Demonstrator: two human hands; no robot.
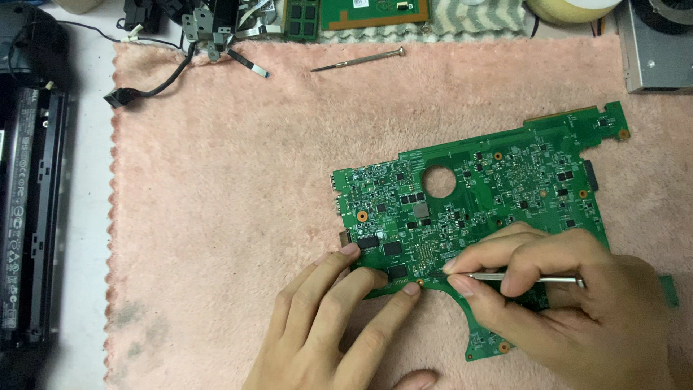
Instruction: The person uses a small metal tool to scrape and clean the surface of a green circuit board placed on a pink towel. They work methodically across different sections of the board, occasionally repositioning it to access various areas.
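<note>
Board (498, 188), green, lies flat on the pink mat (238, 217), right of centre and near you. Your left hand (339, 325) has its grip spread, two fingertips pressing the board's near-left edge beside the curved cutout. Your right hand (563, 303) has its grip pinched on a thin metal tool (527, 278), tip at the board's near edge by a gold-ringed hole.

Risks, as judged: the tip could skid off and scratch the small chips close by, since they crowd that edge. The soft mat may let the board rock under pressure, because the left fingers hold only one corner.

Around: a spare screwdriver (359, 60) lies far, well apart. A black cable (155, 87) and bracket (209, 32) sit far left. A dark laptop shell (32, 209) lines the left edge, on the counter (90, 217). Nothing lies between your hands and the board.
</note>
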